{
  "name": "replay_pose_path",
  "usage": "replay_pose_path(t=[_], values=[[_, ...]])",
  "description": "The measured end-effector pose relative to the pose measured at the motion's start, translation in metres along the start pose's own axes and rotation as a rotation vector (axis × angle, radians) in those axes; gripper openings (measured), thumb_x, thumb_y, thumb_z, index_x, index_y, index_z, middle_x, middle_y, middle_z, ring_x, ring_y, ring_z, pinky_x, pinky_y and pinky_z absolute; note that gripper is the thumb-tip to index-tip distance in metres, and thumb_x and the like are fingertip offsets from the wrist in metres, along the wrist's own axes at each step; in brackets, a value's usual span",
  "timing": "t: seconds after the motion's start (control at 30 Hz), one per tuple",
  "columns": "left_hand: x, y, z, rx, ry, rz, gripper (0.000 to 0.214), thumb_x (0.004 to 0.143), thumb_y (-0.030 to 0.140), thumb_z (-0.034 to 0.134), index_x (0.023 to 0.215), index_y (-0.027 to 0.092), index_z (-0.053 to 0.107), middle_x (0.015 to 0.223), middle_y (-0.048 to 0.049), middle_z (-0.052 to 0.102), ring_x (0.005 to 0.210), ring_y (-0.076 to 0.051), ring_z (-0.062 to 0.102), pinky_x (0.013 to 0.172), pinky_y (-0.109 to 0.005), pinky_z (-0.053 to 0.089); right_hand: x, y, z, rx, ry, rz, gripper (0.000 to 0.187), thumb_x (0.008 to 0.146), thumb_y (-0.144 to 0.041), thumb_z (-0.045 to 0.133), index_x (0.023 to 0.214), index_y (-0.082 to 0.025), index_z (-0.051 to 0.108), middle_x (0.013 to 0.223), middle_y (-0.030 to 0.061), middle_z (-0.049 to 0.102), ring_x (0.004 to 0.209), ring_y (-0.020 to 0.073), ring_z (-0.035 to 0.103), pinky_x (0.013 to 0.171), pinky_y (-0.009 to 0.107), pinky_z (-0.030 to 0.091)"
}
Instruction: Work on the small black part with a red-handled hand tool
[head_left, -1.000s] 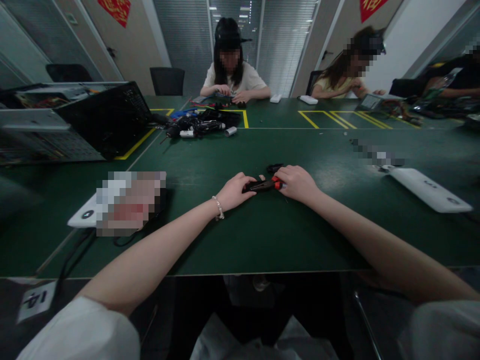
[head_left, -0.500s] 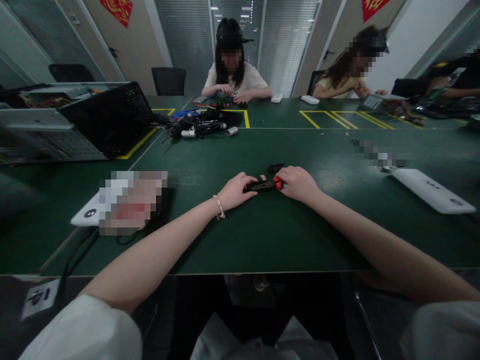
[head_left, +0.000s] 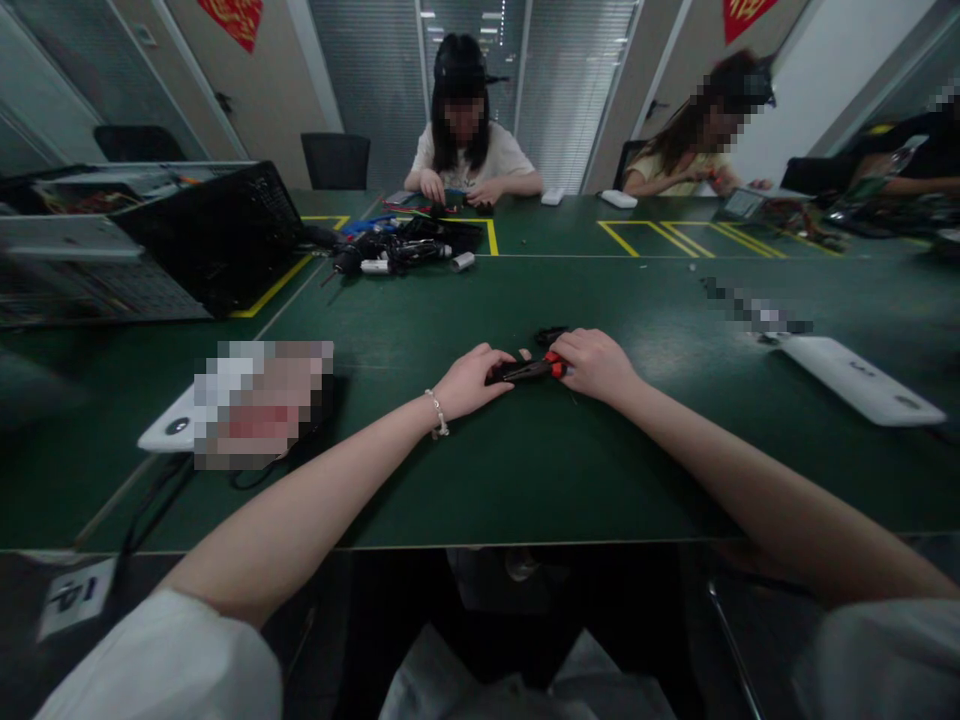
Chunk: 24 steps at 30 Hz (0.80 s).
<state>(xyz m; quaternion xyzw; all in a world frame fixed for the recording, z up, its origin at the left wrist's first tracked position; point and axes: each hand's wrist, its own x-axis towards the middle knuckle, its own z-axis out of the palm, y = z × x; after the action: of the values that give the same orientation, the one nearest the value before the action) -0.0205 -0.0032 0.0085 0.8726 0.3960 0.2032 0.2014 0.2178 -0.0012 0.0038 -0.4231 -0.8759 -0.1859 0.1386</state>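
Hands unmoved | left hand (head_left: 469, 381) grip, right hand (head_left: 597, 362) grip: both clasp red-black tool (head_left: 526, 370) | corner tag (head_left: 75, 597) illegible

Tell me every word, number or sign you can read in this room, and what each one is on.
"14": probably, blurred and slanted, on the white tag at the lower left.
Red wall hangings: gold characters, too blurred and cut off to read.
White device: dark marks, too small to read.
Red-handled tool between left hand and right hand: no readable lettering.
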Motion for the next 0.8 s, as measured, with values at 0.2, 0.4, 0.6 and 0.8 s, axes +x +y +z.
replay_pose_path(t=[0.2,0.4,0.6,0.8], values=[[0.0006,-0.0014,0.0002,0.000,-0.015,-0.006,0.036,0.077,0.027,0.060,0.110,0.016,0.055,0.093,-0.0048,0.051,0.078,-0.015,0.051,0.072,-0.030,0.045,-0.0004,-0.0010,0.0013,0.006,0.001,0.008,0.021,0.070,-0.017,0.049,0.086,-0.013,0.061,0.084,0.0092,0.063,0.077,0.0204,0.051,0.067,0.031,0.033],[0.0007,0.0009,0.0001,0.006,-0.021,-0.020,0.035,0.077,0.027,0.060,0.110,0.015,0.054,0.095,-0.0056,0.051,0.079,-0.016,0.052,0.073,-0.030,0.045,0.0001,0.0026,0.0021,0.001,0.014,-0.028,0.022,0.070,-0.017,0.049,0.088,-0.013,0.061,0.086,0.0092,0.062,0.078,0.0207,0.050,0.067,0.031,0.033],[0.0001,0.0022,-0.0011,-0.009,-0.022,-0.024,0.035,0.077,0.027,0.060,0.110,0.015,0.054,0.097,-0.0059,0.051,0.080,-0.016,0.052,0.072,-0.030,0.046,0.0011,0.0035,0.0022,-0.003,0.028,-0.039,0.022,0.071,-0.017,0.048,0.089,-0.013,0.061,0.086,0.0090,0.063,0.078,0.0202,0.051,0.068,0.031,0.034],[-0.0012,0.0040,-0.0026,-0.015,-0.010,-0.031,0.034,0.076,0.027,0.061,0.107,0.015,0.055,0.095,-0.0052,0.051,0.079,-0.016,0.052,0.072,-0.030,0.046,0.0013,0.0019,0.0029,-0.010,0.004,-0.005,0.019,0.070,-0.017,0.049,0.085,-0.014,0.060,0.083,0.0081,0.062,0.075,0.0194,0.051,0.066,0.030,0.034]])
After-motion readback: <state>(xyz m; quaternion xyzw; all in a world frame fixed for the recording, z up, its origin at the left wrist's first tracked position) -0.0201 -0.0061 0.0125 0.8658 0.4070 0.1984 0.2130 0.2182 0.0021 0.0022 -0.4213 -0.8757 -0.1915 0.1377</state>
